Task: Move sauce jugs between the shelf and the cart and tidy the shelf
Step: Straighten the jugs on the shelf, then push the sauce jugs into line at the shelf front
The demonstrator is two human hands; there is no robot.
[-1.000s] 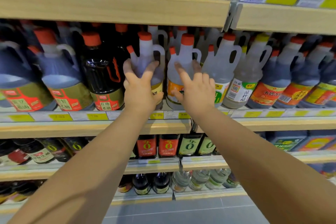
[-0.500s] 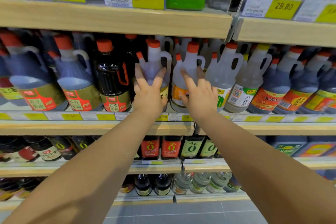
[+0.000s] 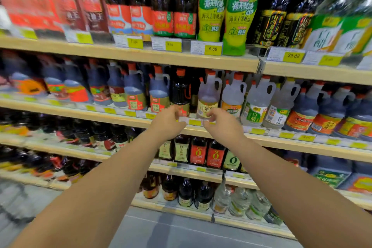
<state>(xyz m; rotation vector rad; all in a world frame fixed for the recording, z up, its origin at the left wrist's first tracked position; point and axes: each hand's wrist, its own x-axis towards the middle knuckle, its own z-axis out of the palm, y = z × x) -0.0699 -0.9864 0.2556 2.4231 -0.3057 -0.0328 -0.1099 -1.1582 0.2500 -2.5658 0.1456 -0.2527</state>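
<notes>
A multi-tier store shelving unit point(image 3: 128, 55) with pale wood-tone shelf edges fills the view. Yellow price tags point(image 3: 213, 48) sit in rails along each edge. A seam point(image 3: 260, 65) divides two bays. Grey floor tiles point(image 3: 181, 231) lie below. Lighting is bright and even.

**Top shelf edge.** On one yellow price tag point(image 3: 213, 48) you read 9.80. On its left neighbour point(image 3: 173, 45) you read 9.90, faintly, and on the far-right tag point(image 3: 293, 55) 29.80.

**Top shelf.** The green squeeze bottle point(image 3: 211, 6) carries 海天蚝油 in large characters, with 海天上等蚝油 beneath.

**Middle shelf.** The pale jug point(image 3: 208, 94) shows 白米, the rest hidden. The clear jug point(image 3: 254, 104) shows 白醋 on a green label.

**Lower shelf.** A red-labelled bottle point(image 3: 198, 154) and a green-labelled bottle point(image 3: 233, 160) each bear a large 0.

**Rail.** The rail tag point(image 3: 194, 122), which your left hand point(image 3: 168, 122) and right hand point(image 3: 223, 125) pinch at its ends, is too blurred to read.
</notes>
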